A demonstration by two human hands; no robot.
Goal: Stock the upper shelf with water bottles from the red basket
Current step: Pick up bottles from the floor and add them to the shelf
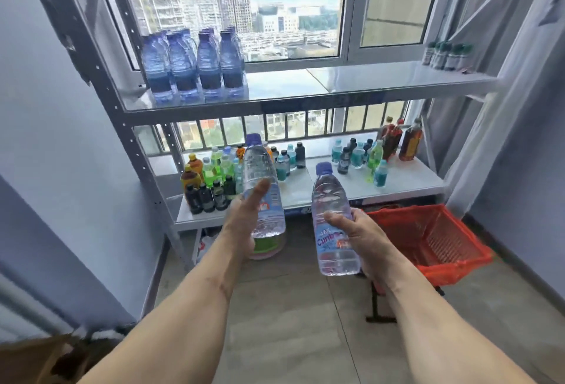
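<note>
Many water bottles (195, 68) already stand on the upper shelf (305, 97); the left hand (244, 218) and the right hand (354, 237) each grasp one bottle, and the red basket (434, 237) looks empty.

red basket (428, 240) inside hidden, small lower-shelf bottles (214, 175) labels unreadable

Only one label reads for you: the water bottle (334, 224) in your right hand (363, 238) shows blue letters "Cunb", the rest cut off by your fingers (336, 221). The bottle (263, 191) in your left hand (244, 215) has a label with red marks, unreadable. Labels on the shelf bottles are too small to read.
</note>
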